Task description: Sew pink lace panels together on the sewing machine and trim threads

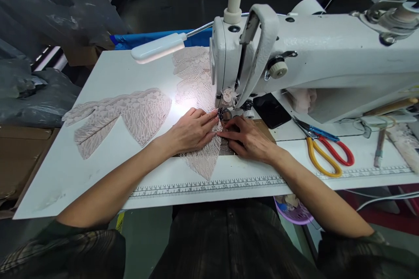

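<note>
My left hand [191, 130] lies flat, fingers stretched out, on a pale pink lace piece [204, 161] just left of the presser foot [224, 114] of a white sewing machine [327, 61]. To the right of the foot, my right hand [250, 139] presses flat on the same lace, fingers pointing left toward the needle. The fingertips of both hands nearly meet in front of the foot. More of the lace [193, 74] runs out behind the machine head.
A separate stack of pink lace pieces [131, 115] lies on the white table [65, 174] at left. Scissors with red and yellow handles [322, 150] lie to the right. A gooseneck lamp [157, 47] lights the needle area. A ruler strip [209, 185] runs along the front edge.
</note>
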`<move>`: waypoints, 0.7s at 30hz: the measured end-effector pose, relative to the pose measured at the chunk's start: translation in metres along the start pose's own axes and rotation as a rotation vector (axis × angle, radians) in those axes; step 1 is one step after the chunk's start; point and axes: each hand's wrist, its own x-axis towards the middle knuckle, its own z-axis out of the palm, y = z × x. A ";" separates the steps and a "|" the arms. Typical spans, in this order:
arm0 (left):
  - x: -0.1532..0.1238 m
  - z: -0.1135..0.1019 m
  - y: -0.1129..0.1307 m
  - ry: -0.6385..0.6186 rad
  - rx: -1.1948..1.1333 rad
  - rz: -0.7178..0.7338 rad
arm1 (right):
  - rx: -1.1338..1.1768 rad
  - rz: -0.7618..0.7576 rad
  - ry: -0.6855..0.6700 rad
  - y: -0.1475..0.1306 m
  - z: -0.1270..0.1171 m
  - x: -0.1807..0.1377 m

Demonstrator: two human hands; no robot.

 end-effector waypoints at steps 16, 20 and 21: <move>-0.003 0.009 -0.004 0.057 -0.017 -0.006 | 0.003 0.020 0.012 0.003 0.004 -0.001; -0.003 0.009 -0.003 0.069 -0.060 -0.021 | 0.024 0.017 0.041 0.004 0.006 -0.002; -0.003 0.010 -0.003 0.072 -0.069 -0.024 | 0.029 0.015 0.046 0.004 0.006 -0.002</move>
